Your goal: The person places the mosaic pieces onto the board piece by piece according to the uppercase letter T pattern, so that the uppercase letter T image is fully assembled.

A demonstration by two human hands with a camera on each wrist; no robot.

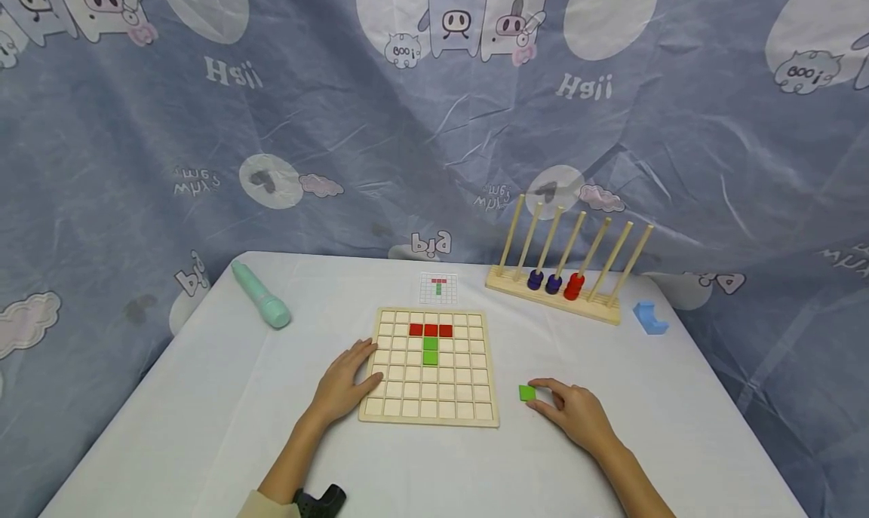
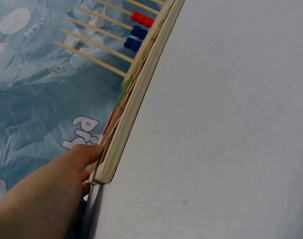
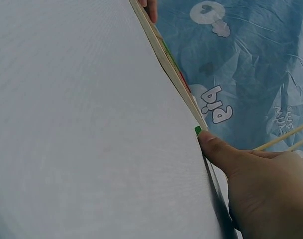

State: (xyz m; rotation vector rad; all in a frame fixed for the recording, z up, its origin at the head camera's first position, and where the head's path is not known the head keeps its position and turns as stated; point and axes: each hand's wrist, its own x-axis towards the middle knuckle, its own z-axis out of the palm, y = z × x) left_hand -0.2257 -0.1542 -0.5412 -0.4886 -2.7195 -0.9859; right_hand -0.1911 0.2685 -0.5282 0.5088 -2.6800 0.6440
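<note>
A wooden grid board point(image 1: 429, 421) lies on the white table. Three red tiles point(image 1: 431, 330) form a row near its far side, and two green tiles point(image 1: 431, 350) run down from the middle one. My left hand point(image 1: 342, 386) rests against the board's left edge, its thumb and fingertips touching the frame point(image 2: 124, 134). To the right of the board, my right hand point(image 1: 577, 416) pinches a loose green square tile point(image 1: 526, 393) between thumb and finger. In the right wrist view only a corner of that green tile point(image 3: 198, 130) shows past the thumb.
Behind the board lies a small pattern card point(image 1: 438, 288) with a red and green T. A wooden peg rack point(image 1: 553, 295) with purple and red beads stands at back right, near a blue curved block point(image 1: 650, 318). A mint-green cylindrical object point(image 1: 261, 295) lies at back left.
</note>
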